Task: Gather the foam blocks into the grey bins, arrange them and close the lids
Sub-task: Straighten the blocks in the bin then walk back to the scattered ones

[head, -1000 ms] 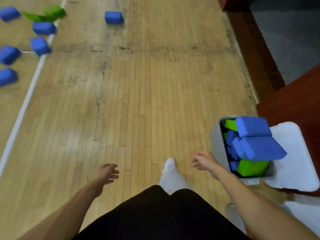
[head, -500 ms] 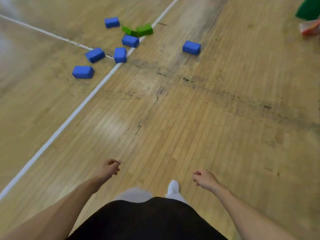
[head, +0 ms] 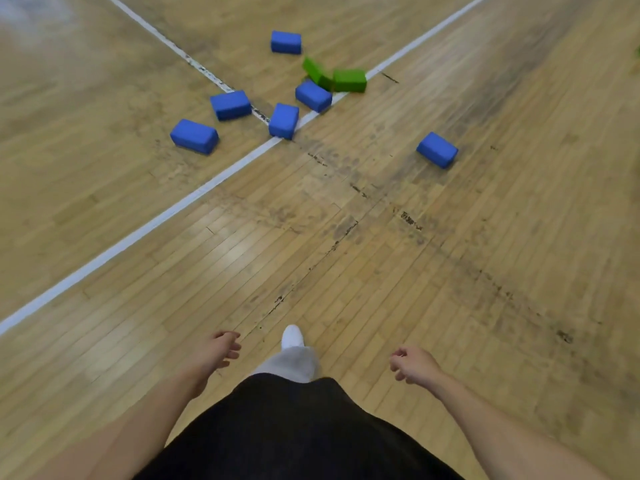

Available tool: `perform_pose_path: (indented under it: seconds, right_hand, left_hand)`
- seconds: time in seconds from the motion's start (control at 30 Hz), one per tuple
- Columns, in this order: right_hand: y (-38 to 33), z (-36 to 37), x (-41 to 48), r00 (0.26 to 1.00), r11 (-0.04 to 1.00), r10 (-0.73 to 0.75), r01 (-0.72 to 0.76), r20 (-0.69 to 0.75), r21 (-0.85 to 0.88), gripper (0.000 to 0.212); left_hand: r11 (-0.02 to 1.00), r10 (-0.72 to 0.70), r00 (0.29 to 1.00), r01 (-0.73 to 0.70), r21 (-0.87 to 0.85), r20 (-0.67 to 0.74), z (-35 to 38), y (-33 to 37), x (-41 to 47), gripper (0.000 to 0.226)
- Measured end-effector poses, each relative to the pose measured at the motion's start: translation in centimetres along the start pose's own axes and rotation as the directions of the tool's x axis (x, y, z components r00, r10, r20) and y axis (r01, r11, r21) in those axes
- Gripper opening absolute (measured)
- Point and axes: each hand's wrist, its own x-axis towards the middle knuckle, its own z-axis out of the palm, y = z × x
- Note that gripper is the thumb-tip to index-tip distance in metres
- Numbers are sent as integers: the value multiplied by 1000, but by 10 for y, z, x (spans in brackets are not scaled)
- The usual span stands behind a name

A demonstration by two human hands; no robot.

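Observation:
Several blue foam blocks lie scattered on the wooden floor ahead: one at the left (head: 194, 136), one behind it (head: 230, 105), one on the white line (head: 284, 120), one further back (head: 313, 95), one at the far back (head: 286, 42), and a lone one to the right (head: 437, 149). Two green blocks (head: 349, 80) (head: 316, 73) lie touching beside the line. My left hand (head: 216, 351) and my right hand (head: 412, 366) hang low in front of me, fingers loosely curled, holding nothing. No grey bin is in view.
Two white painted lines (head: 145, 230) cross near the blocks. My white shoe (head: 292, 336) is stepping forward between my hands. A sliver of something green (head: 638, 51) shows at the right edge.
The view has swung away from the filled grey bin toward the scattered blocks, which are now closer and more central. Both hands stay empty and swing slightly as I walk.

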Motion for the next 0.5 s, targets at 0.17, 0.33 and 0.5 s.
perform_pose_path:
  seconds: [0.17,0.33,0.5]
  right_hand:
    - [-138,-67,64,994,995,-95,95,-57,3,11]
    - [-272,-95,115,981,982,-190,190,-30,1,13]
    - [-372,-99,185,987,987,-160,160,16,36,21]
  left_hand:
    - [997,71,997,-71,-6,-19,-55,97,66,24]
    - [996,82,991,-86,-31,-103,-109,172,128,22]
    - [998,-34,992,26,-62,-125,-163,223,204,21]
